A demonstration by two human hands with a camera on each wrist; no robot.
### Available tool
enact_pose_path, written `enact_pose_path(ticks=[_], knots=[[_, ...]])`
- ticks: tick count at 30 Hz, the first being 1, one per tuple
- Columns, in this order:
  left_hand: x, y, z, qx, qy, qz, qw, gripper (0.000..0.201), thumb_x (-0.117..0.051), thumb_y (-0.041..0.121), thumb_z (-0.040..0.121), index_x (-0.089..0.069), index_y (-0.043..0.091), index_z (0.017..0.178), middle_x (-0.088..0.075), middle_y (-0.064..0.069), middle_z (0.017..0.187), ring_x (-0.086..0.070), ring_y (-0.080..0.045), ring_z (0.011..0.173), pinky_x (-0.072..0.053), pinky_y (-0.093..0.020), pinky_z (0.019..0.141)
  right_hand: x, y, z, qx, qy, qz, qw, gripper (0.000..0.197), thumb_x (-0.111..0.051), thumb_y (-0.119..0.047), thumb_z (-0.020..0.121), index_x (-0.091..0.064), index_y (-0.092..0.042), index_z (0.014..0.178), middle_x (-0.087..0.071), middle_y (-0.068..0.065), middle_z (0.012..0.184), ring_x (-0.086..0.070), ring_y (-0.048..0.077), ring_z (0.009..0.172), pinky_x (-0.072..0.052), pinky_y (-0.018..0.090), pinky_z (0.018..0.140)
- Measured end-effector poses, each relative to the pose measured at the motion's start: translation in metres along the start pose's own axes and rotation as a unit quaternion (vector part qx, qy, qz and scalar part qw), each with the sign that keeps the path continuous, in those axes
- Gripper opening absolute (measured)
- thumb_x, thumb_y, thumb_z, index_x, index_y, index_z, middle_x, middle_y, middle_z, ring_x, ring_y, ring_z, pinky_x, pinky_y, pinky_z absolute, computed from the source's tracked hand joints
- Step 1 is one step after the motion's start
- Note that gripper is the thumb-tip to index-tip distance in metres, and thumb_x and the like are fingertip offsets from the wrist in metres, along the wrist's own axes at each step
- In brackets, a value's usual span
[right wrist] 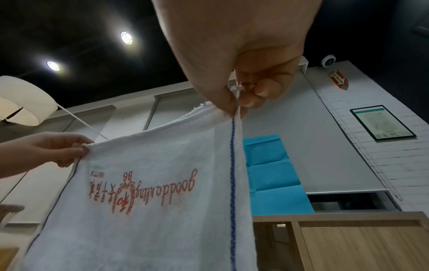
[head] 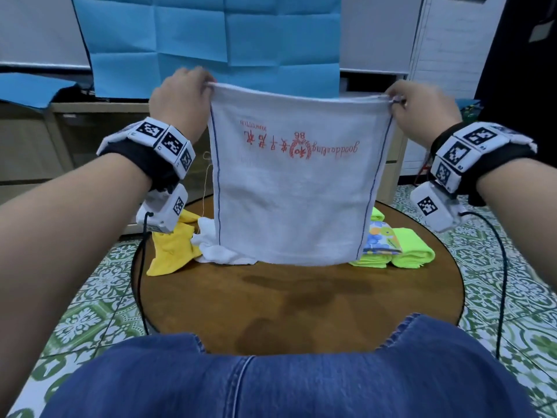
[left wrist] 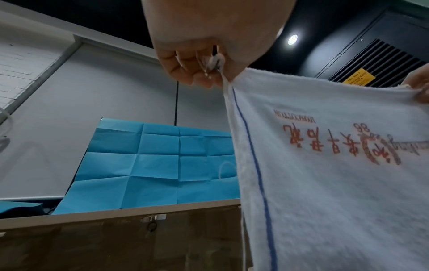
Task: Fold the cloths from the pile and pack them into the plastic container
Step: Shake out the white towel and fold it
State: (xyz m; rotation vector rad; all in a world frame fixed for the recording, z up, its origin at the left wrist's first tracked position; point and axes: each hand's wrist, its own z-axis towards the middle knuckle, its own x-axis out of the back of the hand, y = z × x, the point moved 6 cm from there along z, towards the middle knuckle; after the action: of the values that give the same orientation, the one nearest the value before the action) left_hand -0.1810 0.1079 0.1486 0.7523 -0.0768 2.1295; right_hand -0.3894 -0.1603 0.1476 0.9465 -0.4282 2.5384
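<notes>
Both hands are up, and the white towel (head: 295,188) hangs stretched between them in the centre of the head view, red print upside down, blue stripes down each side. The left hand (head: 180,95), upper left of centre, pinches the top left corner between thumb and curled fingers (left wrist: 183,69). The right hand (head: 422,107), upper right, pinches the opposite top corner, fingertips (right wrist: 260,91) bunched on the hem. The towel's lower edge hangs just above the round wooden table (head: 301,300). Behind it, lower left, lie a yellow cloth (head: 168,251) and a crumpled white cloth (head: 217,248); lower right, folded green cloths (head: 413,248) and a flowered cloth (head: 381,239). Whether a container is there, I cannot tell.
</notes>
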Motion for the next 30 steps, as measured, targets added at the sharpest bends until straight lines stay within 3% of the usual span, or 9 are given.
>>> enact_pose_path(ticks=[4,8,10,12,14,17,22,25,30], knots=[[0.015,0.002,-0.001,-0.015,0.063,-0.047,0.997,0.034,-0.029,0.023,0.100,-0.050,0.011,0.124,-0.050,-0.015,0.125,-0.049,-0.031,0.112,-0.037,-0.041,0.090,0.013,-0.003,0.007,0.006,0.029,0.050,0.998,0.028,-0.039,-0.020,0.092,-0.060,-0.012,0.109,-0.062,0.020,0.105,-0.058,0.036,0.092,-0.047,0.042,0.079],[0.026,-0.002,0.008,-0.033,0.126,-0.076,0.989,0.037,-0.028,0.027,0.098,-0.051,0.008,0.121,-0.054,-0.014,0.121,-0.049,-0.027,0.110,-0.035,-0.037,0.089,0.023,-0.006,0.023,0.020,0.072,0.045,0.996,0.028,-0.038,-0.017,0.089,-0.058,-0.003,0.102,-0.057,0.023,0.096,-0.048,0.031,0.080,-0.035,0.035,0.067],[0.001,-0.011,0.015,-0.018,0.050,-0.065,0.997,0.034,-0.035,0.027,0.098,-0.054,0.009,0.119,-0.056,-0.016,0.118,-0.051,-0.031,0.108,-0.039,-0.038,0.090,0.008,-0.006,0.033,0.026,0.024,0.059,0.998,0.022,-0.040,-0.016,0.088,-0.058,-0.004,0.095,-0.056,0.020,0.089,-0.051,0.032,0.080,-0.037,0.035,0.067],[-0.044,-0.024,0.010,-0.002,-0.077,-0.025,0.997,0.028,-0.044,0.024,0.096,-0.062,0.011,0.113,-0.061,-0.015,0.114,-0.056,-0.034,0.106,-0.044,-0.039,0.086,-0.027,-0.007,0.034,0.027,-0.093,0.041,0.994,0.015,-0.046,-0.013,0.090,-0.059,-0.007,0.092,-0.055,0.017,0.086,-0.051,0.027,0.078,-0.037,0.033,0.068],[-0.092,-0.039,-0.009,0.003,-0.173,0.014,0.985,0.022,-0.050,0.021,0.093,-0.067,0.015,0.106,-0.065,-0.012,0.110,-0.059,-0.032,0.102,-0.046,-0.037,0.081,-0.076,-0.002,0.025,0.021,-0.194,-0.008,0.981,0.021,-0.049,-0.013,0.091,-0.062,0.002,0.095,-0.058,0.020,0.085,-0.053,0.027,0.078,-0.041,0.034,0.068],[-0.158,-0.063,-0.043,0.023,-0.251,0.053,0.966,0.018,-0.052,0.022,0.091,-0.068,0.020,0.100,-0.065,-0.007,0.108,-0.059,-0.028,0.098,-0.044,-0.032,0.074,-0.153,0.012,0.004,0.006,-0.260,-0.057,0.964,0.024,-0.047,-0.014,0.089,-0.064,0.002,0.094,-0.061,0.021,0.084,-0.057,0.032,0.078,-0.047,0.035,0.071],[-0.221,-0.088,-0.064,0.037,-0.263,0.084,0.960,0.013,-0.051,0.020,0.092,-0.064,0.021,0.095,-0.059,-0.005,0.109,-0.054,-0.028,0.102,-0.048,-0.036,0.079,-0.234,0.032,-0.017,-0.043,-0.274,-0.071,0.958,0.020,-0.046,-0.013,0.091,-0.058,-0.014,0.106,-0.061,0.016,0.113,-0.060,0.032,0.101,-0.042,0.033,0.074],[-0.232,-0.087,-0.062,0.027,-0.251,0.084,0.964,0.012,-0.051,0.014,0.089,-0.062,0.019,0.092,-0.059,-0.006,0.104,-0.052,-0.028,0.102,-0.045,-0.037,0.076,-0.248,0.035,-0.019,-0.049,-0.273,-0.078,0.958,0.013,-0.043,-0.009,0.092,-0.052,-0.016,0.100,-0.057,0.011,0.101,-0.059,0.030,0.096,-0.036,0.030,0.068],[-0.240,-0.084,-0.080,-0.006,-0.319,0.132,0.938,0.014,-0.048,0.010,0.087,-0.052,0.022,0.080,-0.059,-0.002,0.101,-0.049,-0.023,0.087,-0.036,-0.030,0.067,-0.255,0.036,-0.035,-0.026,-0.312,-0.080,0.946,0.007,-0.047,-0.012,0.088,-0.042,-0.017,0.085,-0.052,0.007,0.089,-0.051,0.027,0.081,-0.036,0.029,0.066]])
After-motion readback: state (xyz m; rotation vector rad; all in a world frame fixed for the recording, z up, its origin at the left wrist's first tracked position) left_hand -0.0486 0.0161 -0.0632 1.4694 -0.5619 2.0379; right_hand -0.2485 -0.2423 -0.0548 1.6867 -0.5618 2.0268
